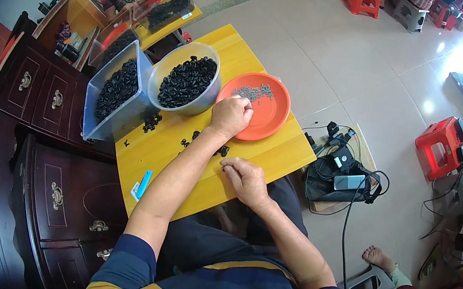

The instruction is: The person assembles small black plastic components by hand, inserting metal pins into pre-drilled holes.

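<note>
I sit at a yellow wooden table (260,155). My left hand (230,115) reaches to the near rim of an orange plate (268,120) that holds a small heap of tiny grey pieces (253,92); its fingers are curled together, and whatever they pinch is too small to see. My right hand (245,181) rests on the table near me, fingers bent down onto the wood. A few loose black ring parts (220,151) lie between the two hands, and more (151,122) lie by the bin.
A clear round bowl (187,80) and a clear rectangular bin (116,90), both full of black parts, stand at the table's far left. A blue tool (142,183) lies near its edge. Dark wooden cabinets (56,177) stand left; a black bag with cables (341,177), red stools and another person's foot (380,259) are right.
</note>
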Demonstrator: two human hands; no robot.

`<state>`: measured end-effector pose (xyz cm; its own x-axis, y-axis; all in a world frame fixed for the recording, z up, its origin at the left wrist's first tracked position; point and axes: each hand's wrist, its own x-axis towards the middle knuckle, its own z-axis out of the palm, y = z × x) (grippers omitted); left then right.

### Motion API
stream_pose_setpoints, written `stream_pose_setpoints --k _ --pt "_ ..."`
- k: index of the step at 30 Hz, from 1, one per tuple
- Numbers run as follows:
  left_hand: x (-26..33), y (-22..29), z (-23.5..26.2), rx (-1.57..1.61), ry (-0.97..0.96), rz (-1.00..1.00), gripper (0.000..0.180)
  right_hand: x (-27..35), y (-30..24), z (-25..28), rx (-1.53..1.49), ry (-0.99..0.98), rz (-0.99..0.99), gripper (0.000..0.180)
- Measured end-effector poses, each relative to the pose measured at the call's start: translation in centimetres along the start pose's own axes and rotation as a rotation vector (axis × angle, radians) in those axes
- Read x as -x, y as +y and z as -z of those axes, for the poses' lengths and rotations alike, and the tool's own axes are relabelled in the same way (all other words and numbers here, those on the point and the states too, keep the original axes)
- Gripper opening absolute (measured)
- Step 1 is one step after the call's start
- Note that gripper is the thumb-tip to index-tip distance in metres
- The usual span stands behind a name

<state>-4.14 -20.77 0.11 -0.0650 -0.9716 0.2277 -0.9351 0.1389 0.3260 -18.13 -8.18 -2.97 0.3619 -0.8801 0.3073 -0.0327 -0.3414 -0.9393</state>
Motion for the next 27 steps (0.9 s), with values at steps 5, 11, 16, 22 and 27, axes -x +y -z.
stream_pose_setpoints --k 5,11,16,22,27 --pt "-1.2 0.1 0.4 -0.024 -0.021 0.021 0.011 -0.6 -0.7 0.1 0.026 -0.056 -0.022 0.009" --pt "-1.6 0.7 -0.2 -0.219 -0.213 -0.063 0.016 -0.2 -0.4 0.1 0.046 -0.071 -0.007 0.009" --pt "0.5 0.3 0.1 -0.143 -0.041 -0.143 0.012 0.1 -0.6 0.0 0.035 -0.048 -0.021 0.01" --pt "1.5 0.8 0.8 -0.003 0.028 -0.141 0.007 -0.1 -0.6 -0.1 0.04 -0.035 -0.027 0.01" --pt "1.7 0.5 0.9 0.172 0.058 -0.12 0.007 -0.1 -0.4 -0.3 0.035 -0.039 -0.021 0.01"
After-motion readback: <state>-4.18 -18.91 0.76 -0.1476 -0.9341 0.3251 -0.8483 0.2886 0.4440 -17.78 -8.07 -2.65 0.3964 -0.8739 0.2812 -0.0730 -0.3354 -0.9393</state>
